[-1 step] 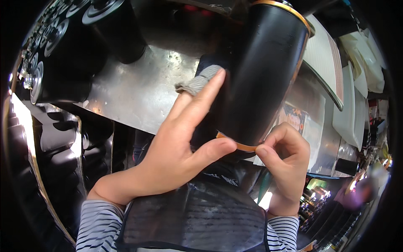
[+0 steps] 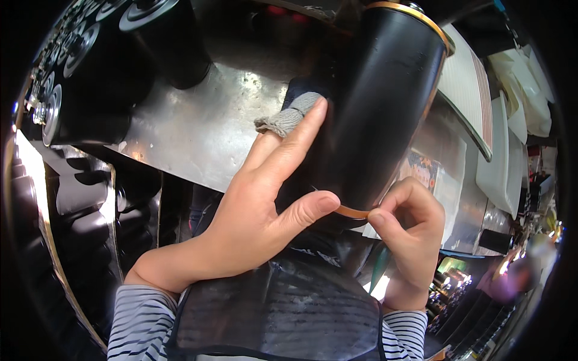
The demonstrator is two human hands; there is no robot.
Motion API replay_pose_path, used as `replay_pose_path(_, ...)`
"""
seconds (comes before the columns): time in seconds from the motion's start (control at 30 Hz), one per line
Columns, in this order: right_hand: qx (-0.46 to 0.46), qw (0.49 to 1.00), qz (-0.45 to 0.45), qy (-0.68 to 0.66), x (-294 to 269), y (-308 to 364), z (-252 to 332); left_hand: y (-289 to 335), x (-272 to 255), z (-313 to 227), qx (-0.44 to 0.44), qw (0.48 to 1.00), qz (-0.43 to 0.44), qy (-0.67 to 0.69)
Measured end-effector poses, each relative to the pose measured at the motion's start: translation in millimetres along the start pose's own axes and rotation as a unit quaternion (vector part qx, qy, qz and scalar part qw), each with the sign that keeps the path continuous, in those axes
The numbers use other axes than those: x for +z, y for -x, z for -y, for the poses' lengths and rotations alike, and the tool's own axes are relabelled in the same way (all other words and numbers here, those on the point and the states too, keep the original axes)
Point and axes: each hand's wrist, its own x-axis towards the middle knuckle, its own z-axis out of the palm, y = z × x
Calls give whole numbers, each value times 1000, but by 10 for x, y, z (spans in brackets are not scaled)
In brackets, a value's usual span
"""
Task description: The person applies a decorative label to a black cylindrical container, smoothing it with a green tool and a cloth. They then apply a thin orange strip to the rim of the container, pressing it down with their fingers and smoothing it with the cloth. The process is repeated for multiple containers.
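Note:
A large black cylinder point(image 2: 382, 102) lies tilted in front of me, with a gold-orange band point(image 2: 415, 12) round its far end. Along its near end runs a narrow orange strip point(image 2: 354, 212). My left hand point(image 2: 253, 192) rests with fingers stretched along the cylinder's left side, its thumb at the strip. A grey knitted cover point(image 2: 292, 117) wraps some of its fingers. Thumb and forefinger of my right hand point(image 2: 412, 231) pinch the strip's right part. A green pointed object point(image 2: 378, 268) shows beside the right palm; whether the hand holds it, I cannot tell.
Several black cylinders with metal ends point(image 2: 162, 42) stand at the far left on the metal table point(image 2: 186, 138). Dark racks point(image 2: 90, 204) fill the lower left. White trays point(image 2: 500, 162) and a printed sheet point(image 2: 421, 171) lie to the right. Another person point(image 2: 512, 280) is blurred at the far right.
The piece of orange strip left of my left thumb no longer shows. The cylinder's near end appears slightly turned; both hands stay almost in place.

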Motion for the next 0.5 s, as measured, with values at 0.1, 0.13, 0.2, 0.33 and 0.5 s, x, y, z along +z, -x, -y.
replay_pose_path(0.1,6,1000,-8,-4,26,-2,12,-10,-50,93,-11,999,7,51)
replay_pose_path(0.13,8,1000,-8,-6,27,2,11,-3,-39,131,-1,997,-22,77)
replay_pose_path(0.2,11,1000,-11,-8,8,13,29,64,-16,91,63,997,-54,7)
replay_pose_path(0.33,10,1000,-8,-2,14,7,20,301,159,106,268,930,-48,-249)
replay_pose_path(0.5,-6,1000,5,16,-33,11,-39,371,45,134,151,976,-8,-155)
